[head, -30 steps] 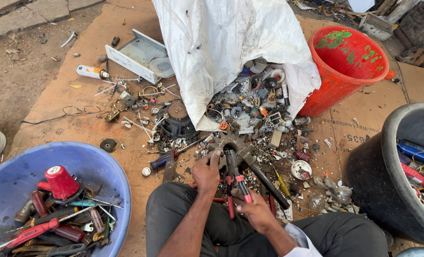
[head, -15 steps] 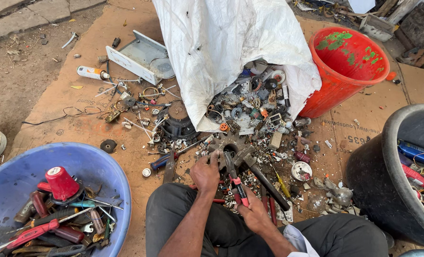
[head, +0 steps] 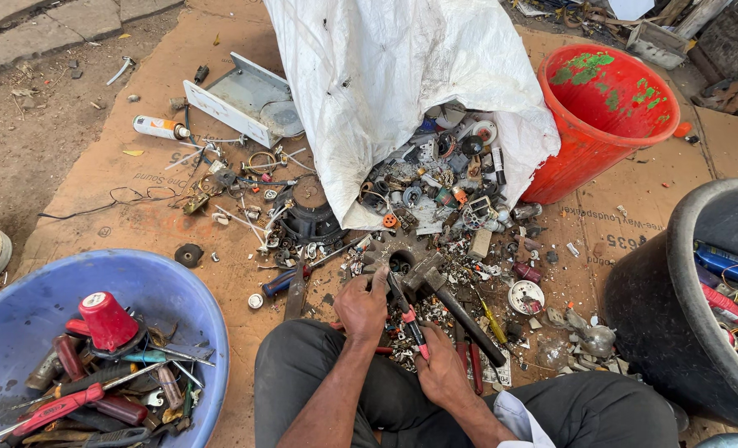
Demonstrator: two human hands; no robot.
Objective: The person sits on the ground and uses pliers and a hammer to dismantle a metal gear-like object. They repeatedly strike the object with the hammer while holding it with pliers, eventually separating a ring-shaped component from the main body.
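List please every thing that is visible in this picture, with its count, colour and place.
Sack: one, white, top centre, mouth open, spilling scrap.
Scrap pile: one, mixed colours, at the sack mouth.
Bucket: one, red, top right.
Basin: one, blue, bottom left, holding tools.
Tub: one, black, right edge.
Metal tray: one, grey, top left.
Spray can: one, white, left of the tray.
Hammer: one, dark, beside the hands.
Pliers: one, red-handled, between the hands.
Left hand: on scrap.
Right hand: on the pliers.

head-worn view, looking steeply down, close
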